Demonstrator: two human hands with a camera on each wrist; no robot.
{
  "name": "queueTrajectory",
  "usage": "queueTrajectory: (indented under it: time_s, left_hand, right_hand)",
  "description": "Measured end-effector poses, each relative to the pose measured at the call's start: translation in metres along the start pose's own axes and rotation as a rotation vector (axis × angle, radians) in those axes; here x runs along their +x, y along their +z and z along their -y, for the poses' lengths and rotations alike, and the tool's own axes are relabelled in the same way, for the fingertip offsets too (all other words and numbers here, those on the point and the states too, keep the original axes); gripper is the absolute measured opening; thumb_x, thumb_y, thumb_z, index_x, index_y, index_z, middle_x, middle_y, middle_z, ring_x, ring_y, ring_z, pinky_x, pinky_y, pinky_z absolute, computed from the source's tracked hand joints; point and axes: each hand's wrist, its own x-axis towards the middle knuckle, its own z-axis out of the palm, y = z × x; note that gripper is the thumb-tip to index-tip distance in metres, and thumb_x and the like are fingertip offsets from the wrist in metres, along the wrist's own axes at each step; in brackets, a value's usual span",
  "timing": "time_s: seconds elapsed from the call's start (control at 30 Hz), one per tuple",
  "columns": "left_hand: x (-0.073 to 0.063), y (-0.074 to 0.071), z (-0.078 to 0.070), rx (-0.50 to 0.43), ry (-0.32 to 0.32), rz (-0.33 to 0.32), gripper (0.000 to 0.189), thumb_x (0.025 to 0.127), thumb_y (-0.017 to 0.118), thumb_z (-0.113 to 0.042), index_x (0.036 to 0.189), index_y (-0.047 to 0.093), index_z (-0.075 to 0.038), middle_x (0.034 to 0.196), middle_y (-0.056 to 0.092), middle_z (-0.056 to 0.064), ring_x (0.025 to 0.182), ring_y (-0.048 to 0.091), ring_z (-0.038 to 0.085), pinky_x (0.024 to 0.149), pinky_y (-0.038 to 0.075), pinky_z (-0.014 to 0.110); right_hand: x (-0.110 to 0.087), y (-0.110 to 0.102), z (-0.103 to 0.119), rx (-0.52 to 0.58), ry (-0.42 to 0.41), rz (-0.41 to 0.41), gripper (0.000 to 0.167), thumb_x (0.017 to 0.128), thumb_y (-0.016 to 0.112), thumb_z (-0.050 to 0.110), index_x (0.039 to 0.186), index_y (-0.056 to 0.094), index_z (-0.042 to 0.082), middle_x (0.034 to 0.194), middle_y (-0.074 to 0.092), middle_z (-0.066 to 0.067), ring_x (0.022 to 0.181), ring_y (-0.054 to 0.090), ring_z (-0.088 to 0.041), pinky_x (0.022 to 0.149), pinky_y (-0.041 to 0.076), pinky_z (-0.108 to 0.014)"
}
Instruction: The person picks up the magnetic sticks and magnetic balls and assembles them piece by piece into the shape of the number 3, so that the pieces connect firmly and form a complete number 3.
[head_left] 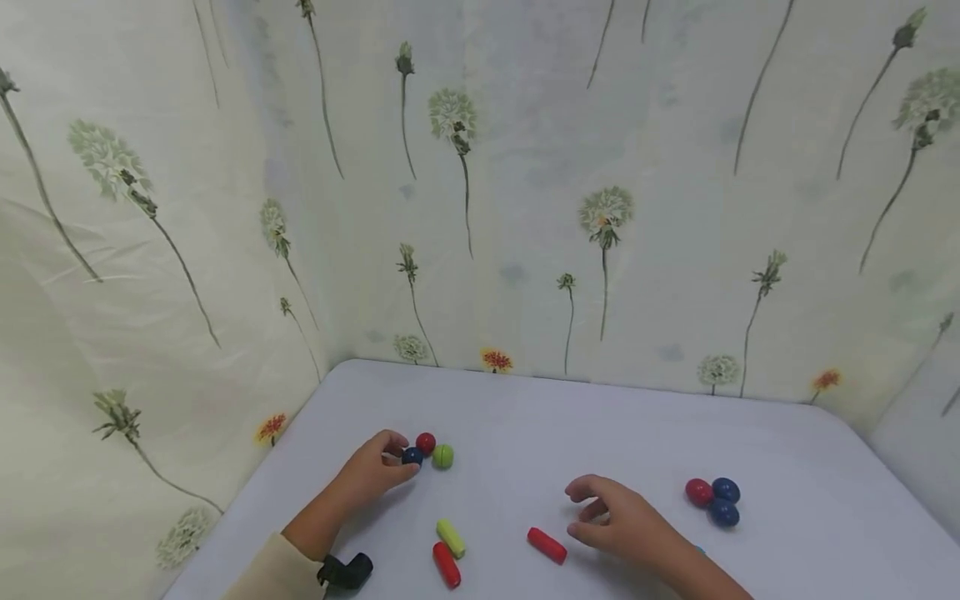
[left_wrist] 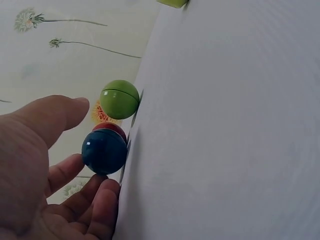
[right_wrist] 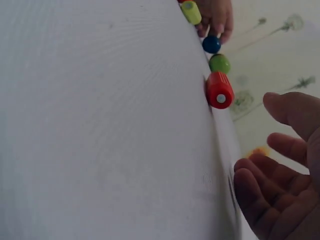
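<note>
Our left hand (head_left: 375, 467) is loosely spread around the blue ball (head_left: 412, 456), beside one red ball (head_left: 426, 442) and one green ball (head_left: 443, 457). Right of the blue ball we count three sticks (head_left: 547, 546), our relaxed right hand (head_left: 617, 515) and three more balls (head_left: 723, 511).

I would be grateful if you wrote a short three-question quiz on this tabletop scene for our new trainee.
1. What colour is the ball nearest the left hand?
2. True or false: the right hand is apart from the red stick beside it.
3. In the head view, how many things sit clustered to the right of the right hand, and in which colours?

Key
1. Blue.
2. True: a gap shows between them, and that hand holds nothing.
3. Three: a red rounded piece and two blue rounded pieces.
</note>
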Motion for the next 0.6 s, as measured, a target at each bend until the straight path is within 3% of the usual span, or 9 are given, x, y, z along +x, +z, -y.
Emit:
queueTrajectory:
  time_s: [0.2,0.6]
  left_hand:
    - [0.0,0.001,0.001,0.026,0.026,0.007,0.045,0.09,0.083,-0.025,0.127,0.061,-0.01,0.119,0.068,0.008,0.105,0.065,0.021,0.088,0.059,0.042]
    - [0.003,0.002,0.003,0.059,0.044,0.026,0.039,0.095,0.079,-0.023,0.13,0.062,-0.015,0.11,0.065,0.005,0.096,0.06,0.019,0.083,0.055,0.039]
  right_hand:
    - [0.006,0.013,0.001,-0.018,0.005,0.089,0.047,0.085,0.087,0.034,0.124,0.067,0.017,0.117,0.068,0.001,0.091,0.061,-0.018,0.075,0.055,-0.028]
    - [0.015,0.028,0.011,-0.019,0.123,0.046,0.048,0.08,0.09,0.038,0.118,0.068,0.018,0.111,0.069,0.003,0.093,0.062,-0.017,0.081,0.06,-0.039]
